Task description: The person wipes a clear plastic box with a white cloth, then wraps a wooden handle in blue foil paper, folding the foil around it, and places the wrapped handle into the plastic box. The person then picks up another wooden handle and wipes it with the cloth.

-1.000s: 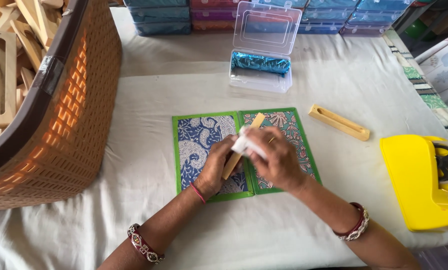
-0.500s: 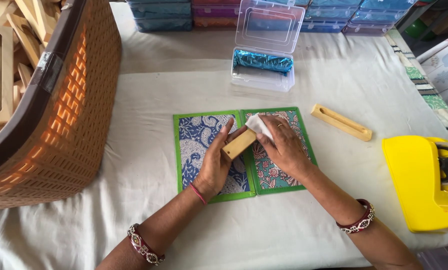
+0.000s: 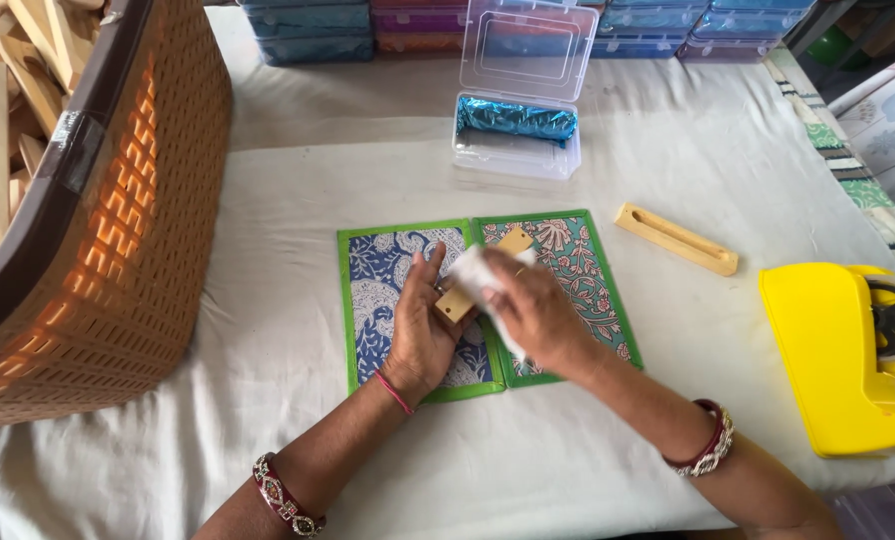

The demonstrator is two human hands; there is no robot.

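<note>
1. The left hand (image 3: pixel 420 335) pinches the pale flat wooden block (image 3: pixel 483 275) over the green-edged printed fabric folder (image 3: pixel 578 290) lying open on the worktop; it should hold steady
2. The right hand (image 3: pixel 540 318) closes on a white cloth (image 3: pixel 480 285) against the block; wiping along its length looks best
3. Beyond lie a long wooden strip (image 3: pixel 676 239) and a clear plastic box (image 3: pixel 516 140)

Pale matt wooden stick (image 3: pixel 483 276), white cloth (image 3: pixel 488 290), glossy clear plastic box (image 3: pixel 516 150), woven plastic basket (image 3: pixel 138 240).
</note>
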